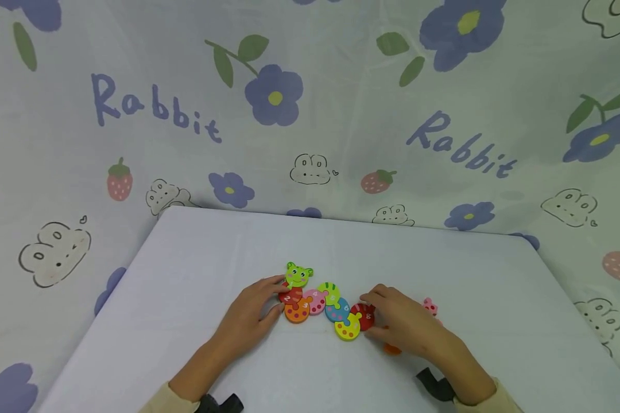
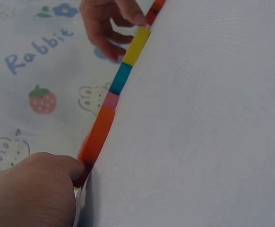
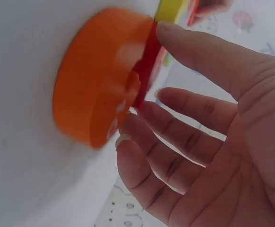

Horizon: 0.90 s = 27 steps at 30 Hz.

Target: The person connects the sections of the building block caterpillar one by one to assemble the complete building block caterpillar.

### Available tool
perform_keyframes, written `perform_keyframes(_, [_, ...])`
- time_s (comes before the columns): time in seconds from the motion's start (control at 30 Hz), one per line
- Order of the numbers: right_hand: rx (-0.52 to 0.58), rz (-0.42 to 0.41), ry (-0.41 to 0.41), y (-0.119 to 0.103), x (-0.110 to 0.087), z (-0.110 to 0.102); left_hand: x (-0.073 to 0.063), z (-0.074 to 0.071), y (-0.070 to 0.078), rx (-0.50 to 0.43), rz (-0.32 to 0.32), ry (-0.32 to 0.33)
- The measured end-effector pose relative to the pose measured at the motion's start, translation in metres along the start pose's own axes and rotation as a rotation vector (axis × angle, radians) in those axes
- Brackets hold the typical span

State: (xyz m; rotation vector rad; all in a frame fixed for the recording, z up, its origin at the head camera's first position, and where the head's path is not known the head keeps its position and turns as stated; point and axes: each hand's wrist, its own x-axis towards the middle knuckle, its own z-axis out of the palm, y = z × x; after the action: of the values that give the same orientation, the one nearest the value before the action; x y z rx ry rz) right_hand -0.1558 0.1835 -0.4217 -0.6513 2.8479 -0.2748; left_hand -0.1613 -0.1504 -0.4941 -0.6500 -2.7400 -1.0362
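A caterpillar puzzle of joined, numbered round pieces lies across the table, with a green smiling head piece at its left end. My left hand pinches the red piece marked 2 below that head; in the left wrist view its thumb meets the red edge. An orange piece marked 3 sits beside it. At the other end, my right hand holds the red piece marked 8 between thumb and fingers, next to a yellow piece. An orange piece adjoins the red one, partly hidden by the right hand in the head view.
Pink, green and blue pieces form the middle of the chain. Behind the right hand a pink piece shows partly. A white cloth covers the table, and a printed curtain hangs behind.
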Motion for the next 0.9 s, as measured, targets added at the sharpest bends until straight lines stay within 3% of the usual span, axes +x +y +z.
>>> perform_keyframes(0.23, [0.048, 0.085, 0.011, 0.01, -0.017, -0.007, 0.0, 0.001, -0.001, 0.011, 0.008, 0.007])
perform_keyframes(0.47, [0.068, 0.184, -0.05, 0.018, -0.031, -0.004, -0.001, 0.0, -0.001, 0.01, 0.0, 0.014])
perform_keyframes(0.9, [0.043, 0.139, -0.011, 0.016, -0.049, 0.009, 0.0, 0.002, -0.001, -0.005, 0.003, 0.01])
